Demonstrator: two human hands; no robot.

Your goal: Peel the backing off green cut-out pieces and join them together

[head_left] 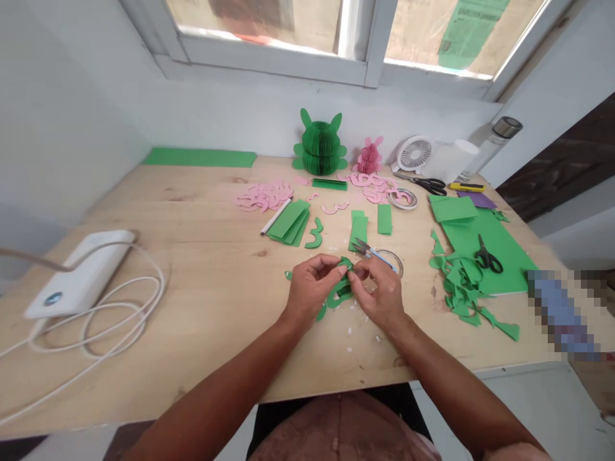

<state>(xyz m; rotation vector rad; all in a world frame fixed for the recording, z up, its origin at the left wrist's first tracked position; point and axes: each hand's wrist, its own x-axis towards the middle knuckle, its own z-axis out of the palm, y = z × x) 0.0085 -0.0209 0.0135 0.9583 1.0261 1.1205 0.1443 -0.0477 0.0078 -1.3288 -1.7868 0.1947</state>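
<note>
My left hand (312,285) and my right hand (379,291) meet above the front middle of the table, fingertips closed on a small green paper cutout (345,262). Its exact shape is partly covered by the fingers. More curved green paper cutouts (335,301) lie just under my hands. Behind my right hand are small scissors with pale blue handles (368,249) and a tape roll (396,261). A wavy green paper strip (315,234) rests beyond my left hand, and folded green paper pieces (358,229) lie past the fingertips.
Along the wall stand a green honeycomb paper figure (321,147), a smaller pink one (369,157) and a white fan (413,153). Pink cutouts (266,195) lie in front. Green scraps (464,285) and black scissors (489,256) are right; a white power bank (81,272) with cable is left.
</note>
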